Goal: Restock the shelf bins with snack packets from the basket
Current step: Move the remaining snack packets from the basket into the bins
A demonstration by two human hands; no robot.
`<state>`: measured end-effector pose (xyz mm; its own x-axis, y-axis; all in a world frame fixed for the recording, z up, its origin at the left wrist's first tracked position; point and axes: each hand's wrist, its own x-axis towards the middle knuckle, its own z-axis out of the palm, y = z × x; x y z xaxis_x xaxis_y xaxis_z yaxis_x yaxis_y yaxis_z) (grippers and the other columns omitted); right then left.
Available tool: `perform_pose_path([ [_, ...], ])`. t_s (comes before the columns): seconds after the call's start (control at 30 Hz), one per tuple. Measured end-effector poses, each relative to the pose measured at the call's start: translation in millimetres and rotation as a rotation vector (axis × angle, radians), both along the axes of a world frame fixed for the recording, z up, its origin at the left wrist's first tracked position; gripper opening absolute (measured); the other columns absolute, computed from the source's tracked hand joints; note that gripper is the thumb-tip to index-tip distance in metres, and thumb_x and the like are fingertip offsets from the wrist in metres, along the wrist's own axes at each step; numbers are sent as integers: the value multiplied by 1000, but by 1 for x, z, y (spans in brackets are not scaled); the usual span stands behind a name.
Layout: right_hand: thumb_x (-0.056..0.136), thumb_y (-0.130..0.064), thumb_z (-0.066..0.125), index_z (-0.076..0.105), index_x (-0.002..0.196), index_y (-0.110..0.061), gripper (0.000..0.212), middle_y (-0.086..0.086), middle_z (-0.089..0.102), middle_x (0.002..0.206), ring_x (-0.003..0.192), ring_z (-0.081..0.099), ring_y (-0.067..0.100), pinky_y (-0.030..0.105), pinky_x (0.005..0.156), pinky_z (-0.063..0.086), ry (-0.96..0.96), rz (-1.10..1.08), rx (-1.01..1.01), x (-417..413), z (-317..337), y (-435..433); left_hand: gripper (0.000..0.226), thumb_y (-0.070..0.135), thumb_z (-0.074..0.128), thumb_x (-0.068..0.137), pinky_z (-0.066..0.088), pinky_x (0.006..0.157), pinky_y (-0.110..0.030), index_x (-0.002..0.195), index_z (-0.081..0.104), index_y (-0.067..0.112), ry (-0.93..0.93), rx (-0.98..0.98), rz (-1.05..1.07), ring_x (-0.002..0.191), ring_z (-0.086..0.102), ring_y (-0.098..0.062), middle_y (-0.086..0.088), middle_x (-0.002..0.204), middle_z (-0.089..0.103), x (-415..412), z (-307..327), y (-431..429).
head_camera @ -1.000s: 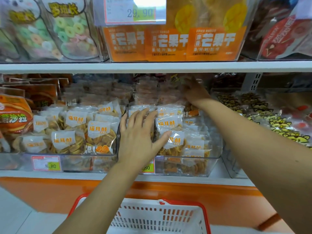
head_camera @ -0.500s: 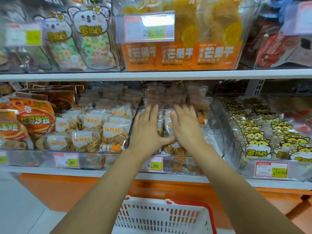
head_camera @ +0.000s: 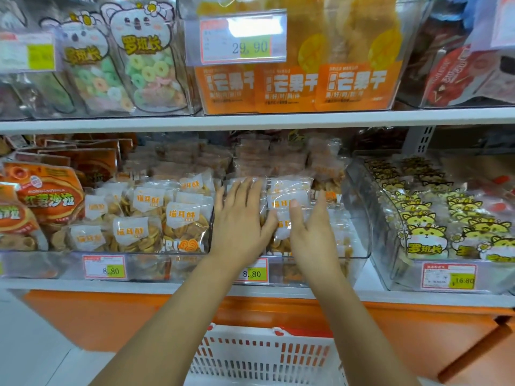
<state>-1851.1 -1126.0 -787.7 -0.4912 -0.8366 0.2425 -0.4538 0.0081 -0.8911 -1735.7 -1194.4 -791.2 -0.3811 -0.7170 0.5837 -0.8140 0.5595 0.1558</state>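
The left hand point(head_camera: 239, 221) lies flat, palm down, fingers straight and slightly spread, resting on the packets at the left side of the middle bin point(head_camera: 361, 246); it grasps nothing. The right hand point(head_camera: 316, 232) stands on edge just beside it, palm turned left, fingers straight and loose, its thumb touching the front of a packet point(head_camera: 288, 196); it is not clenched and does not grip. That packet stands between the two hands, a clear bag of golden round crisps with a white label in orange characters. It leans a little backward, its long axis running up and away from the camera, label facing forward. More packets of the same kind stand in rows behind it, toward the back of the shelf point(head_camera: 55, 284). The bin is clear plastic and sits on the lower shelf, with a price tag point(head_camera: 252, 272) reading 8.80 on its front, partly behind the left wrist. The left bin point(head_camera: 167, 263) just beside it holds the same packets. The basket point(head_camera: 264, 355), white with a red rim, sits low beneath both forearms, well apart from the hands.
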Motion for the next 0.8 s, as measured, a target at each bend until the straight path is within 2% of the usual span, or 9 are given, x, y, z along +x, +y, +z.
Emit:
perform_pose_path([
  [0.07, 101, -47, 30, -7, 152, -36, 64, -8, -7, 161, 144, 20, 18, 38, 105, 35, 119, 10, 2, 3, 1, -3, 65, 51, 21, 92, 17, 116, -48, 145, 37, 16, -20, 28, -10, 138, 33, -24, -7, 147, 42, 1, -1, 1],
  [0.13, 102, -44, 28, -1, 149, -47, 55, -8, -12, 160, 143, 24, 21, 40, 98, 42, 227, 28, -17, 1, 3, -7, 66, 53, 15, 94, 12, 118, -45, 146, 34, 19, -36, 49, -22, 141, 28, -22, -4, 151, 37, 2, 0, 1],
  [0.27, 102, -44, 30, 28, 145, -41, 44, 1, 7, 159, 133, 41, 24, 37, 97, 42, 266, 61, 86, -4, 1, -8, 69, 58, 5, 94, 2, 119, -40, 149, 26, 23, -93, 85, -25, 144, 18, -20, -1, 156, 27, 5, 0, 5],
  [0.4, 101, -45, 30, 30, 145, -39, 44, 1, 10, 159, 133, 41, 24, 37, 97, 42, 286, 55, 103, -2, -1, -4, 72, 61, 3, 92, -9, 117, -36, 153, 15, 24, -121, 123, -45, 147, 7, -18, -1, 159, 17, 7, 3, 12],
  [0.47, 100, -47, 30, 26, 146, -41, 47, -1, 5, 160, 142, 26, 25, 42, 107, 38, 258, 35, 82, 1, -1, -3, 78, 66, -3, 88, -16, 115, -30, 153, 10, 25, -110, 139, -83, 147, -2, -13, 0, 160, 8, 11, 8, 14],
  [0.57, 100, -44, 32, 24, 148, -39, 50, -1, -1, 161, 148, -4, 20, 43, 119, 14, 309, -52, -23, 11, 9, 3, 75, 64, 2, 90, -20, 112, -19, 153, 6, 23, -7, 109, -119, 142, -14, -1, 8, 158, -3, 27, 20, 18],
  [0.63, 101, -39, 33, 36, 144, -28, 45, 3, 9, 160, 148, -5, 19, 41, 119, 9, 429, -96, -150, 23, 19, 8, 69, 58, 9, 94, -17, 114, -18, 152, 8, 22, 50, 62, -107, 142, -15, 0, 13, 154, -3, 46, 25, 16],
  [0.7, 102, -31, 34, 49, 135, -17, 39, 6, 23, 156, 148, 3, 18, 39, 119, 10, 540, -59, -247, 40, 27, 8, 65, 53, 13, 97, -15, 115, -19, 152, 13, 19, 60, 26, -65, 143, -11, -1, 11, 154, 2, 74, 25, 7],
  [0.8, 99, -13, 39, 41, 143, -13, 44, 2, 28, 155, 147, 9, 14, 28, 119, 4, 623, 235, -188, 69, 44, -13, 62, 48, 14, 98, -10, 117, -23, 151, 21, 16, 48, 26, 23, 144, -3, -4, 2, 158, 13, 120, 22, -16],
])
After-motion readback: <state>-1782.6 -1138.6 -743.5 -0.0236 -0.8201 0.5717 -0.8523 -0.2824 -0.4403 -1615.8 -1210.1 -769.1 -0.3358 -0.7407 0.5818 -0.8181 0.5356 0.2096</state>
